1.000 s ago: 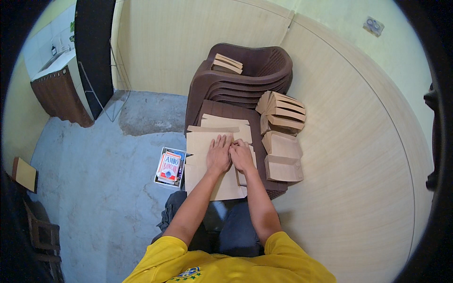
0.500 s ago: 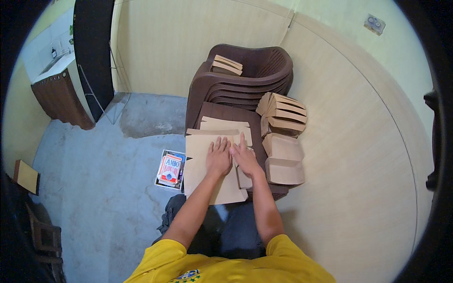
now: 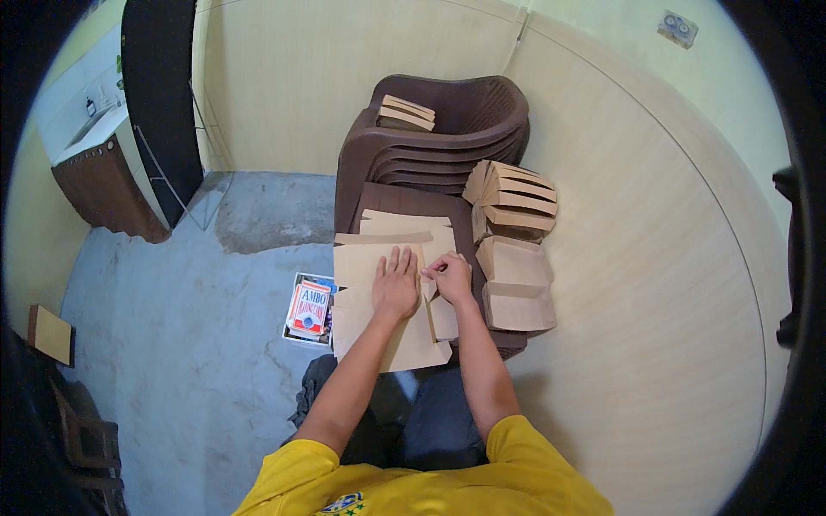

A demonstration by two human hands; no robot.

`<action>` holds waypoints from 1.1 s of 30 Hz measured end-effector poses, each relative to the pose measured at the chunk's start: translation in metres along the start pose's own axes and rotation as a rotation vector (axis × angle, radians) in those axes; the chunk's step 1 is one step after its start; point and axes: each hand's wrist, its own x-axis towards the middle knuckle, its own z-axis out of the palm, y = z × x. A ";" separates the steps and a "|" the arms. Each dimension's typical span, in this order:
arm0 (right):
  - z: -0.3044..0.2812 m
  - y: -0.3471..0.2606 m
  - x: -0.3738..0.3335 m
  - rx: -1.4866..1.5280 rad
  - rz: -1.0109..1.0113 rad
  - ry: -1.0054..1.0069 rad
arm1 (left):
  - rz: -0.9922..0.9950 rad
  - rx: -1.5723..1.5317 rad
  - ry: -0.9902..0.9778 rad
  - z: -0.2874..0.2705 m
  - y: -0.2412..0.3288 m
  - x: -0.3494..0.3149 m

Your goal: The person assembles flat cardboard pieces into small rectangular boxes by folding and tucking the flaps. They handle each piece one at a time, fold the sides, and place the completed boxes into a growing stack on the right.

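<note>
A flat tan cardboard sheet with slits along its edge lies before me on a brown padded surface. My left hand rests flat on its right part, fingers stretched toward the far side. At the sheet's right fold, my right hand has its fingers curled, thumb and forefinger pinching the narrow edge flap. Under and beyond this sheet lies another cardboard sheet, partly covered.
Stacked brown plastic chairs stand beyond the sheets. To the right are a fanned bundle of folded cardboard and open cardboard trays. More folded cardboard pieces sit on the chairs. A box of small items stands at the left.
My right hand has gone from outstretched fingers on the fold to a curled pinch at the sheet's right edge. The left hand stays flat in place.
</note>
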 end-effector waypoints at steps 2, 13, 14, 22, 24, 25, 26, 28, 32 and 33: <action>0.009 -0.006 0.010 -0.041 0.055 0.045 | -0.001 -0.008 -0.004 0.002 -0.002 0.001; 0.035 -0.011 0.063 -0.103 0.253 0.344 | 0.058 0.006 0.062 0.006 -0.007 0.001; 0.038 -0.008 0.062 -0.102 0.139 0.377 | 0.047 0.020 0.028 0.006 -0.006 0.000; 0.034 0.016 0.052 0.344 0.164 0.101 | 0.033 -0.015 0.118 0.011 -0.002 -0.003; 0.033 0.014 0.050 0.364 0.118 0.129 | 0.037 -0.015 0.144 0.010 -0.003 -0.003; 0.033 0.013 0.049 0.387 0.155 0.115 | 0.040 -0.011 0.154 0.009 -0.002 -0.004; 0.034 0.012 0.048 0.396 0.106 0.131 | 0.029 0.005 0.118 0.006 -0.002 -0.005; 0.034 0.011 0.047 0.429 0.152 0.110 | 0.036 -0.016 0.154 -0.004 -0.001 -0.004; 0.031 0.011 0.044 0.452 0.082 0.104 | -0.030 -0.117 -0.030 -0.030 -0.002 0.015; 0.030 0.010 0.044 0.421 0.094 0.102 | -0.050 -0.179 -0.024 -0.034 -0.004 0.019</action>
